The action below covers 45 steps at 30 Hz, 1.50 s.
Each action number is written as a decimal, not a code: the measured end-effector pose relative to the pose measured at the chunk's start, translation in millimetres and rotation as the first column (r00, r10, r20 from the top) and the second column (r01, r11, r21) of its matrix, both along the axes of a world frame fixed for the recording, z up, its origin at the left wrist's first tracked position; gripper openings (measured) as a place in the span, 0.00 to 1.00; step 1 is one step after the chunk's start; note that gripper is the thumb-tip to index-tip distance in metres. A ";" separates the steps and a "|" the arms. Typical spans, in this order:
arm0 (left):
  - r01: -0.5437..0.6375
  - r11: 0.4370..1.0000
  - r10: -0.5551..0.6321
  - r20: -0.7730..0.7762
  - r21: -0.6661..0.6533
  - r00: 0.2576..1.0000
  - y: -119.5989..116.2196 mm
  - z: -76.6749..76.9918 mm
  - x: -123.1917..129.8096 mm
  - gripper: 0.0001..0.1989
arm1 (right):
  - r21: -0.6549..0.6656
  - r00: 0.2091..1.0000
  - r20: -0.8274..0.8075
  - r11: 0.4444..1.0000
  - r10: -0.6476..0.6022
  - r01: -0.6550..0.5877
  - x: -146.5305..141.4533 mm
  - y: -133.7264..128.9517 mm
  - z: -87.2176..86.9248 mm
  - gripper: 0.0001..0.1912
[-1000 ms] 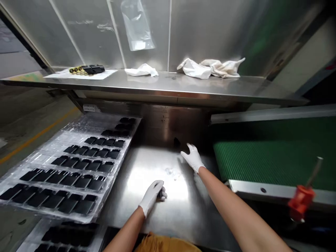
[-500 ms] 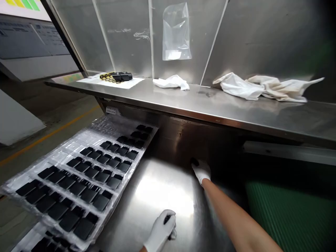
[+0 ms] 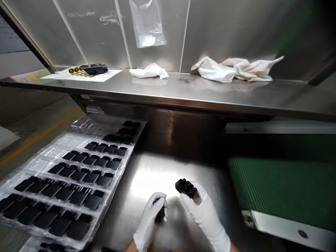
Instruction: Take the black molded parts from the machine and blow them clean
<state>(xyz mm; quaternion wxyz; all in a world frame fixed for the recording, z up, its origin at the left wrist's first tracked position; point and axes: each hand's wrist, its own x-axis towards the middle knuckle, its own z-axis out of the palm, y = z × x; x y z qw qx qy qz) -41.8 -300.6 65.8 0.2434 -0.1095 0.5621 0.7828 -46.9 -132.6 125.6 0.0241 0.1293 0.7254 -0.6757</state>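
Note:
Both of my hands wear white gloves and are over the steel worktop (image 3: 139,182). My left hand (image 3: 151,218) is closed around a dark black part (image 3: 159,213), mostly covered by the fingers. To its right, my right hand (image 3: 203,210) grips a black plastic part (image 3: 186,187) between thumb and fingers, its top showing several round, shiny knobs. The two parts are apart from each other. On the left lies a clear plastic tray (image 3: 56,154) with rows of flat black pieces (image 3: 90,201) in its pockets.
A green ribbed conveyor belt (image 3: 283,189) runs at the right. Above the worktop, a steel shelf (image 3: 178,91) carries white cloths (image 3: 217,70) and a black part (image 3: 94,69) on paper. A clear bag (image 3: 148,24) hangs on the back wall.
My right hand has come back from the dark rear of the worktop, now holding a black part near my left hand. The view has shifted right.

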 end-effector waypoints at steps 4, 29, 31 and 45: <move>0.034 0.999 -0.035 -0.087 -0.015 0.996 0.9 45.2 9.8 0.12 | 0.002 0.997 0.003 0.997 -0.082 0.081 38.3 -2.1 17.5 0.16; 0.012 0.796 -0.571 -0.744 -0.605 0.346 4.5 90.1 72.4 0.32 | 0.241 0.983 -0.152 0.960 -0.105 0.140 120.5 -4.9 32.9 0.16; -0.077 0.791 -0.566 -0.774 -0.607 0.283 2.7 89.4 73.1 0.36 | 0.260 0.972 -0.214 0.954 -0.094 0.150 122.8 -7.2 32.0 0.14; -0.116 0.761 -0.496 -0.688 -0.638 0.530 -12.7 88.3 76.1 0.29 | 0.072 0.955 -0.242 0.979 -0.171 0.193 136.4 -12.4 19.1 0.17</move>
